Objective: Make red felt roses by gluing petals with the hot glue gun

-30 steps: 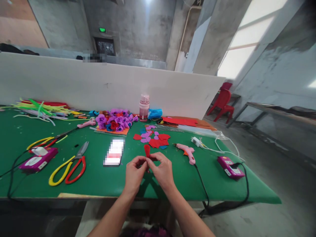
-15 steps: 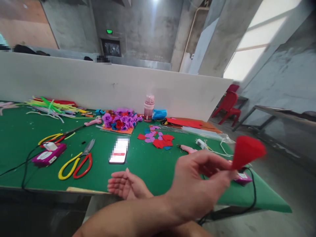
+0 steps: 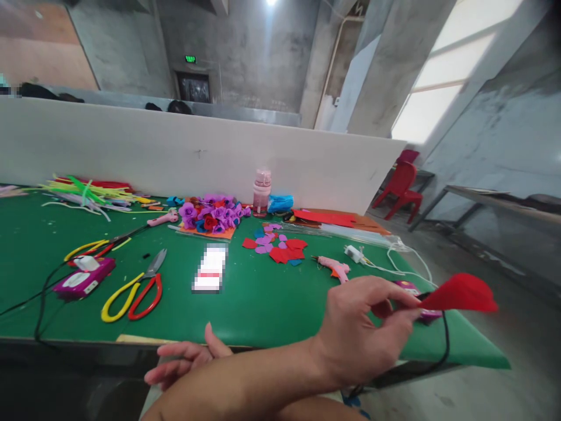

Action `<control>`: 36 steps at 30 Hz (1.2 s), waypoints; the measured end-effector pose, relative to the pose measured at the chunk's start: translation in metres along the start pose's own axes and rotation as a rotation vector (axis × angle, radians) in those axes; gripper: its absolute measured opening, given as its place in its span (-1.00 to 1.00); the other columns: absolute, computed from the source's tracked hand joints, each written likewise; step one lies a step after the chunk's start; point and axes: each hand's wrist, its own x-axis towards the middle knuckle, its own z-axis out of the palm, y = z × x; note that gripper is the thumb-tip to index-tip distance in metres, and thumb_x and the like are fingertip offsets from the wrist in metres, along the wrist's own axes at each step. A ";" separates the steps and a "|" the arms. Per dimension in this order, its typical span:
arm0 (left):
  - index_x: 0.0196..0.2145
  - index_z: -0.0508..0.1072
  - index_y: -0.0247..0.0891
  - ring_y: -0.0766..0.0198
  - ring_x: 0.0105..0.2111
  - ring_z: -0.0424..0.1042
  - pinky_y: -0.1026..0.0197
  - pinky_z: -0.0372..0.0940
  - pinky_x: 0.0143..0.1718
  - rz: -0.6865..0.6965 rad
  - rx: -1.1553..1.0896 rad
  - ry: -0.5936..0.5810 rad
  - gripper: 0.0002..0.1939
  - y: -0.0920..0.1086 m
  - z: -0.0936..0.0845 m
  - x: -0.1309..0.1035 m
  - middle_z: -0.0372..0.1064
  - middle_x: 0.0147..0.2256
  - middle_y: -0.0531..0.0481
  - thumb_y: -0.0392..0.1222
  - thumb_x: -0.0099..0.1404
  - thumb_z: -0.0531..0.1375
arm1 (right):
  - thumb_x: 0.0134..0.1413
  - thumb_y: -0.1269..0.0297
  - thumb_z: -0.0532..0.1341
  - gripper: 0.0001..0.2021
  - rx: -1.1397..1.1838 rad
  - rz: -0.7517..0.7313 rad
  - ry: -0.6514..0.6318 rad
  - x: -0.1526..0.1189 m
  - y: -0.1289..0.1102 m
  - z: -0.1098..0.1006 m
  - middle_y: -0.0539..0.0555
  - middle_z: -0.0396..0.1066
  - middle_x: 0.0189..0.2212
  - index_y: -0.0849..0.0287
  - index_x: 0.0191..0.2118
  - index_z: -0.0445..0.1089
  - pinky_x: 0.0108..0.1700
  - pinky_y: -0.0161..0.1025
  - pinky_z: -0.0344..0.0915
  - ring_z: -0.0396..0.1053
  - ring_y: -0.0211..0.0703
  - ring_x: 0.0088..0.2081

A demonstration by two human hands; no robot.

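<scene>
My left forearm crosses from the lower left, over my right forearm. Out at the right, my left hand [image 3: 372, 327] pinches the narrow end of a red petal-shaped piece [image 3: 467, 293] between thumb and fingertips. The piece looks curved and sticks out past the table's right part. My right hand [image 3: 188, 359] is at the table's front edge, left of centre, with its fingers apart and nothing in it; my left forearm hides part of it. A pink glue gun [image 3: 335, 267] lies just behind my left hand. Red and purple cut pieces [image 3: 287, 251] lie mid-table.
On the green table [image 3: 258, 310] are scissors [image 3: 151, 278], a phone [image 3: 210, 269], purple flowers [image 3: 219, 213], a pink bottle [image 3: 262, 193], bundled strips [image 3: 87, 190] and a purple power block [image 3: 85, 278]. Cables run at both ends. A white panel [image 3: 219, 155] stands behind.
The red piece has turned from pointing upward to lying nearly sideways, and sits farther right and lower. My right hand has moved left and down, partly behind my left forearm.
</scene>
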 end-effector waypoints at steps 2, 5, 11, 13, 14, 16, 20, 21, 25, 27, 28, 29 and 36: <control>-0.44 0.48 -0.28 0.39 -0.55 0.32 0.31 0.30 -0.44 -0.013 -0.004 0.009 -0.93 -0.001 -0.003 0.000 0.42 -0.51 0.01 -0.28 0.09 0.19 | 0.03 -0.28 -0.30 -0.24 -0.013 0.014 0.018 -0.002 -0.005 0.002 0.12 0.41 -0.07 0.09 0.03 0.35 0.12 -0.05 0.01 0.27 0.01 0.06; -0.44 0.48 -0.28 0.40 -0.57 0.30 0.31 0.29 -0.45 -0.045 -0.013 0.003 -0.94 -0.002 -0.005 0.000 0.41 -0.53 0.02 -0.28 0.08 0.20 | 0.04 -0.27 -0.31 -0.25 -0.024 0.015 0.008 -0.006 -0.013 0.006 0.09 0.41 -0.06 0.06 0.03 0.34 0.12 -0.07 0.00 0.28 -0.02 0.05; -0.46 0.47 -0.27 0.42 -0.58 0.26 0.31 0.27 -0.47 -0.055 0.000 0.010 -0.95 -0.002 -0.011 0.002 0.40 -0.53 0.03 -0.28 0.09 0.20 | -0.03 -0.33 -0.28 -0.21 0.024 -0.046 0.032 -0.012 -0.031 0.019 0.10 0.44 -0.09 0.08 0.01 0.35 0.10 -0.07 0.03 0.32 -0.03 -0.02; -0.46 0.47 -0.26 0.41 -0.57 0.27 0.31 0.27 -0.45 -0.034 0.015 0.007 -0.97 -0.002 -0.019 0.005 0.40 -0.53 0.03 -0.28 0.08 0.21 | -0.06 -0.36 -0.24 -0.21 0.068 -0.059 0.088 -0.013 -0.041 0.024 0.14 0.44 -0.11 0.11 0.00 0.35 0.11 -0.04 0.03 0.33 -0.02 -0.03; -0.46 0.47 -0.26 0.41 -0.56 0.28 0.31 0.27 -0.44 -0.035 0.028 0.019 -0.97 -0.003 -0.026 0.006 0.40 -0.52 0.03 -0.28 0.08 0.22 | -0.05 -0.35 -0.19 -0.23 0.098 -0.089 0.137 -0.015 -0.048 0.025 0.15 0.45 -0.13 0.13 -0.02 0.36 0.11 -0.02 0.03 0.33 -0.01 -0.04; -0.44 0.46 -0.25 0.38 -0.50 0.33 0.32 0.27 -0.43 -0.073 0.028 0.108 -0.97 -0.006 -0.046 0.009 0.40 -0.50 0.03 -0.26 0.08 0.23 | -0.02 -0.27 -0.06 -0.36 0.144 -0.197 0.260 -0.021 -0.066 0.024 0.14 0.47 -0.18 0.14 -0.09 0.39 0.10 -0.02 0.07 0.35 -0.03 -0.06; -0.42 0.41 -0.27 0.43 -0.57 0.32 0.35 0.25 -0.51 -0.164 -0.023 0.463 -0.85 -0.021 -0.107 0.013 0.41 -0.48 0.05 -0.21 0.02 0.29 | 0.00 0.00 0.14 -0.62 0.015 -0.366 0.512 -0.049 -0.113 0.006 0.11 0.48 -0.24 0.18 -0.20 0.44 -0.05 -0.15 0.23 0.40 -0.13 -0.21; -0.44 0.40 -0.27 0.44 -0.58 0.31 0.35 0.25 -0.52 -0.193 -0.062 0.512 -0.83 -0.027 -0.124 0.012 0.41 -0.49 0.06 -0.21 0.00 0.30 | 0.00 0.02 0.15 -0.64 -0.077 -0.408 0.599 -0.058 -0.124 -0.001 0.12 0.48 -0.26 0.20 -0.23 0.45 -0.10 -0.16 0.25 0.40 -0.13 -0.25; -0.47 0.37 -0.32 0.47 -0.60 0.29 0.40 0.20 -0.61 -0.519 -0.235 0.546 -0.77 -0.053 -0.168 -0.003 0.41 -0.47 0.04 -0.21 -0.06 0.34 | -0.07 0.11 0.25 -0.78 -0.541 -0.662 1.024 -0.083 -0.152 -0.022 0.05 0.46 -0.44 0.17 -0.49 0.46 -0.12 -0.21 0.25 0.36 -0.17 -0.30; -0.46 0.37 -0.33 0.49 -0.60 0.26 0.43 0.18 -0.62 -0.642 -0.299 0.486 -0.76 -0.064 -0.174 -0.015 0.38 -0.49 0.06 -0.22 -0.07 0.34 | -0.07 0.13 0.25 -0.81 -0.724 -0.696 1.087 -0.087 -0.156 -0.026 0.04 0.45 -0.43 0.15 -0.43 0.46 -0.17 -0.22 0.27 0.36 -0.18 -0.31; -0.48 0.35 -0.33 0.50 -0.60 0.26 0.43 0.18 -0.63 -0.682 -0.337 0.465 -0.75 -0.069 -0.174 -0.021 0.35 -0.52 0.08 -0.22 -0.07 0.35 | -0.06 0.13 0.24 -0.80 -0.784 -0.681 1.087 -0.087 -0.156 -0.027 0.03 0.44 -0.41 0.15 -0.35 0.45 -0.25 -0.24 0.29 0.36 -0.20 -0.36; -0.48 0.35 -0.32 0.49 -0.60 0.26 0.44 0.18 -0.63 -0.713 -0.370 0.452 -0.74 -0.072 -0.172 -0.026 0.34 -0.53 0.08 -0.23 -0.08 0.35 | -0.05 0.14 0.23 -0.77 -0.836 -0.661 1.083 -0.086 -0.156 -0.027 0.03 0.44 -0.42 0.15 -0.29 0.44 -0.34 -0.26 0.29 0.35 -0.22 -0.42; -0.46 0.33 -0.32 0.50 -0.61 0.26 0.44 0.20 -0.62 -0.734 -0.411 0.453 -0.72 -0.084 -0.158 -0.038 0.35 -0.51 0.08 -0.21 -0.08 0.36 | 0.04 0.28 0.15 -0.82 -1.522 -0.746 1.002 -0.075 -0.155 -0.027 0.08 0.46 -0.27 0.08 -0.25 0.47 -0.04 -0.12 0.22 0.34 -0.09 -0.15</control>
